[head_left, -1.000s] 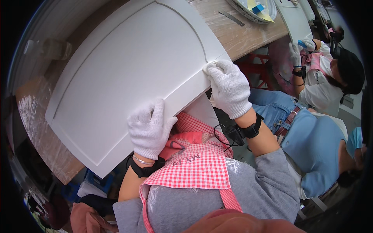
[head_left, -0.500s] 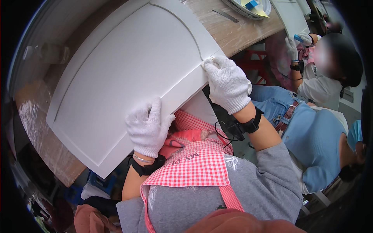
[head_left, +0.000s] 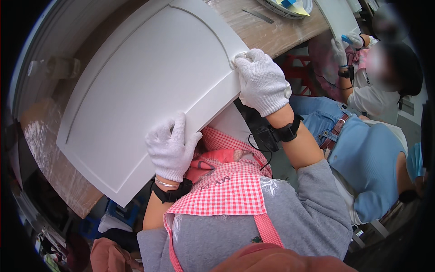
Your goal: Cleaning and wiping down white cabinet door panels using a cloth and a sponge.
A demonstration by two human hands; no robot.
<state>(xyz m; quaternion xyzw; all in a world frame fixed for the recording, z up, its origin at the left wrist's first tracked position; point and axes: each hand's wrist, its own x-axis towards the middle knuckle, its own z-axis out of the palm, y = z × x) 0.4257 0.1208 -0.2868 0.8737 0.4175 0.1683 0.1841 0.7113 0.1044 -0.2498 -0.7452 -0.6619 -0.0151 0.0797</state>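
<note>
Farther up along the edge of the raised border, the right gloved hand [head_left: 263, 84] has been shifted since the earlier frames, while the left gloved hand [head_left: 170, 147] has been kept at nearly the same place. Contact, judged from this, has been carried from just below the end of the curved groove [head_left: 222, 41] onto that end itself, so the corner there appears to be the spot being worked.

At the centre lies the white panel [head_left: 140, 95], face up, its lower part jutting past the table edge toward the apron [head_left: 231, 190]. At about 2 o'clock on it, the right fingertips are bunched and pressed down on the border; something pale seems to be pinched beneath them, but what it is cannot be told. At about 5 o'clock, the near rail [head_left: 213, 105] is covered by the left hand, index finger laid along the face and thumb held well apart; whether the edge is gripped from below is hidden.

Farther out, the panel is borne by a table [head_left: 299, 38] wrapped in clear film. On it, between 1 and 2 o'clock, a thin metal strip [head_left: 258, 16] is left lying, with a round basin [head_left: 283, 12] beyond. At 10 o'clock a clear jar [head_left: 63, 68] can be made out. Toward 3 o'clock stands a red stool [head_left: 297, 75], and above it a blue block [head_left: 347, 39] is held in a co-worker's gloved hands [head_left: 339, 52].
</note>
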